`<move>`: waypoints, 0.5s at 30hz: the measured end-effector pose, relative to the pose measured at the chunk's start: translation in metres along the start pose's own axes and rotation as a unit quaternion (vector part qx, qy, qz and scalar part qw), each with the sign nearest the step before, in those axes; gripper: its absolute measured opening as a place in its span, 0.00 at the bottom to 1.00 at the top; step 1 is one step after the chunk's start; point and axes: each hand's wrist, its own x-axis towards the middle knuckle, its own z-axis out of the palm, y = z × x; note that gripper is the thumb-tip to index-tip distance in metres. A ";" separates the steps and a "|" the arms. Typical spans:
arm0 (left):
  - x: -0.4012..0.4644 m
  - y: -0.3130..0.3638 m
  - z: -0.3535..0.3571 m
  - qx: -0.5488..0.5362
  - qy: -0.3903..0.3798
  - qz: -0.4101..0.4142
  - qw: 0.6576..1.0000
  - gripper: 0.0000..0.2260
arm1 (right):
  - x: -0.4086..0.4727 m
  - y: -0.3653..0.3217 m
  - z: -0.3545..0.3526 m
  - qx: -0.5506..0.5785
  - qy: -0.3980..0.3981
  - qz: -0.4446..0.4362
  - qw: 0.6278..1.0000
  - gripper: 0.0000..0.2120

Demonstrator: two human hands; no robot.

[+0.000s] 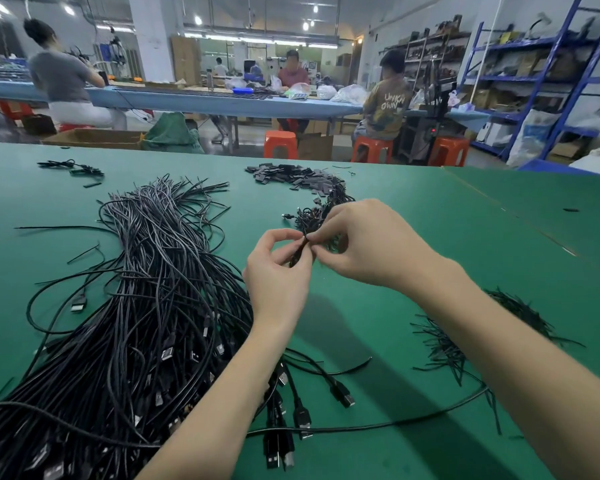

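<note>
Green covering lies over the whole surface [465, 237], and both hands meet above its middle. The left hand [278, 271] has thumb and forefinger curled in a pinch round the lower part of a thin black piece [299, 252], which stands tilted between the two hands; the right hand [368, 244] pinches its upper end with its fingertips, the other fingers bent. Whether the piece is a tie or a bit of cable is too small to tell. Just behind the right hand, partly hidden by it, sits a small tangle of black parts [312, 216], and further back a scatter of flat dark rectangles [291, 176] lies on the surface. To the left, a large heap of black USB cables [146, 306] runs from the near edge to the far side, plugs toward the person, and the left forearm crosses over its near end. A single loose cable [361, 426] runs beneath both forearms. Under and beside the right forearm lies a bunch of thin black strips [444, 348]. Beyond the surface, people sit at a long blue bench near orange stools [280, 143], with blue shelving [534, 81] at the right.
</note>
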 end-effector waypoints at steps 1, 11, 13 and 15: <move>0.000 0.001 -0.001 0.006 0.013 0.010 1.000 0.06 | -0.003 -0.001 0.006 0.022 0.029 0.028 0.999 0.08; -0.001 0.003 -0.006 0.038 0.043 0.088 0.995 0.07 | -0.007 -0.008 0.018 0.146 0.153 0.113 0.971 0.02; -0.001 0.002 -0.005 0.023 0.036 0.079 0.996 0.08 | -0.009 -0.008 0.018 0.162 0.139 0.102 0.972 0.04; 0.000 0.002 -0.005 0.009 0.027 0.076 0.997 0.10 | -0.012 -0.008 0.020 0.170 0.122 0.082 0.975 0.06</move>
